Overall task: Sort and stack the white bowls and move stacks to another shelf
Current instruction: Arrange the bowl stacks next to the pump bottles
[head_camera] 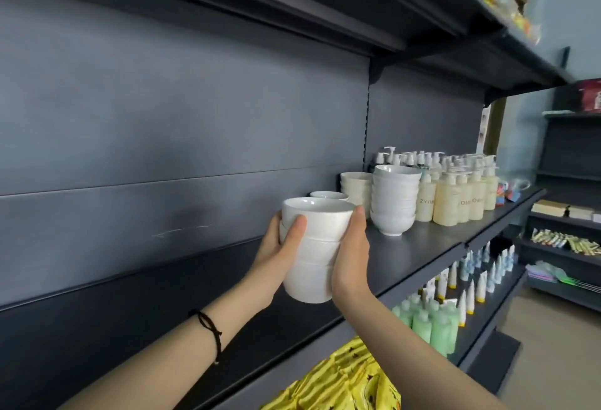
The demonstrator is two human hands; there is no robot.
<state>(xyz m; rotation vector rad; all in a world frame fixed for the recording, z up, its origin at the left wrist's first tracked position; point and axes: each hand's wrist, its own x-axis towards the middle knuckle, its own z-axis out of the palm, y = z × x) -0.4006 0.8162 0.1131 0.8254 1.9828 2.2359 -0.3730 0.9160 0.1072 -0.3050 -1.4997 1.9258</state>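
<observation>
A stack of white bowls (313,247) is held in the air just in front of the dark shelf (419,247), tilted slightly. My left hand (279,253) grips its left side and my right hand (353,256) presses on its right side. Behind the held stack a single white bowl (328,195) rests on the shelf. Further right stand a taller stack of white bowls (394,199) and, behind it, a cream-coloured stack of bowls (356,188).
Pump bottles (461,194) of pale yellow liquid crowd the shelf right of the bowls. The shelf below holds green bottles (432,321) and white tubes (471,289). Yellow packets (341,380) lie lower down. Another shelf (357,2) overhangs above.
</observation>
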